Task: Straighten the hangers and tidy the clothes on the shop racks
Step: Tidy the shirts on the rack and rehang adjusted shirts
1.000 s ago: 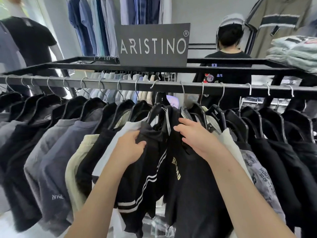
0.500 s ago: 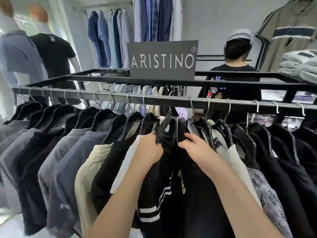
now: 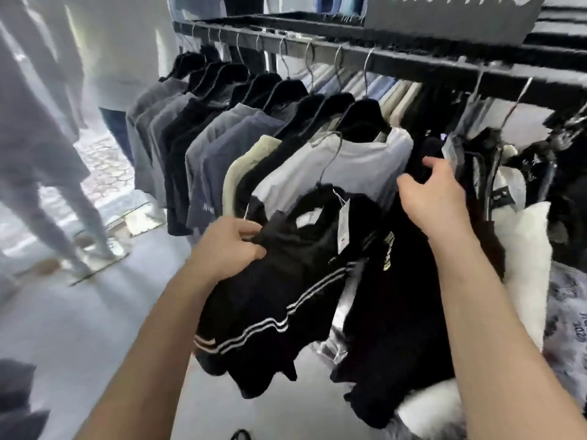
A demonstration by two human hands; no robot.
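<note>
Where the rail (image 3: 413, 63) crosses the top, a dark sign (image 3: 451, 17) is cropped and its white lettering unreadable.

- Black shirt with white stripes (image 3: 279, 300): on its hanger, hook (image 3: 330, 163) clear below the rail; white price tag (image 3: 344, 225) blurred. The left hand (image 3: 228, 249) has its fingers (image 3: 251, 230) pinching the shoulder.
- Black shirt, gold print (image 3: 397, 312): illegible.
- Right hand (image 3: 435, 201): among the hung black clothes, thumb and forefinger spread, other fingers hidden; grip cannot be told.
- Grey floor (image 3: 95, 328): open room left of the rack.
</note>
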